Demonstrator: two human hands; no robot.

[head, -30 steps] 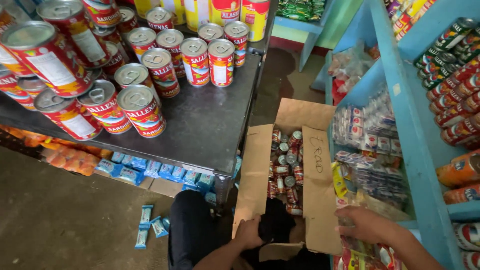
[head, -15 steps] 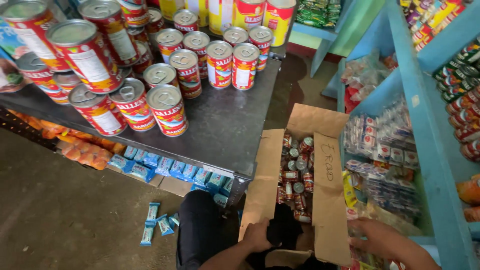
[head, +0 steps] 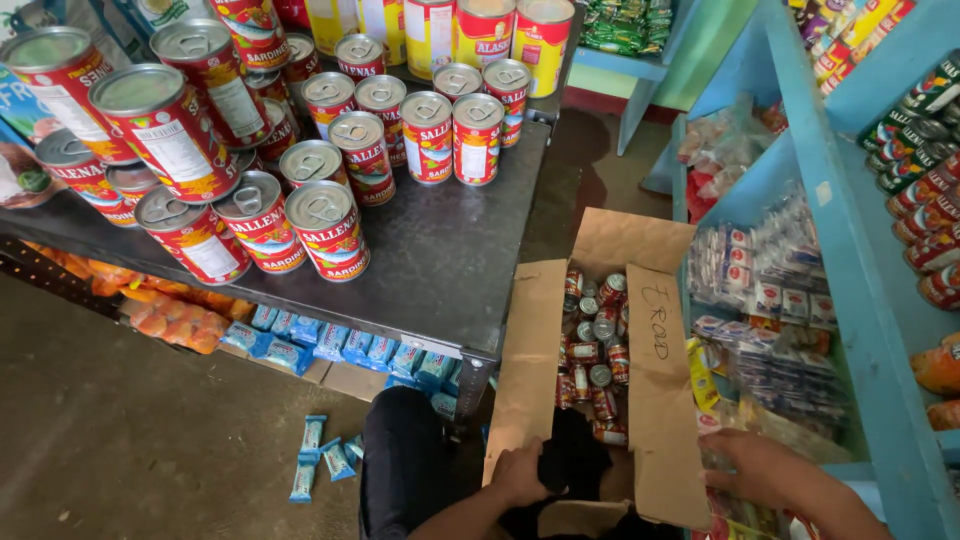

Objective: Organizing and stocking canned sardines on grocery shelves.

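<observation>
The cardboard box stood open on the floor right in front of me, squeezed between the dark shelf table on my left and the blue shelving on my right, its flaps folded outward and a loose jumble of small red cans lying in its far half. My left hand sat at the near end of the left flap, fingers curled over its lower edge and gripping the cardboard. My right hand lay at the near outer side of the right flap, the one with handwriting on it; its fingers were bent against the flap's edge, though whether they pinched it or only pressed on it I could not tell. The cans in the box lay well ahead of both hands, beyond a dark patch at the near end of the box, and neither hand touched them. My knee in dark trousers was just left of the box. On the table above stood many larger red tins, upright in rows and stacked towards the left, with taller yellow and red cans at the back. Under the table lay blue snack packets in a row and orange packets farther left, and a few blue wrappers lay loose on the concrete floor. The blue shelving held clear bags of small sachets beside the box and flat tins stacked higher up.
</observation>
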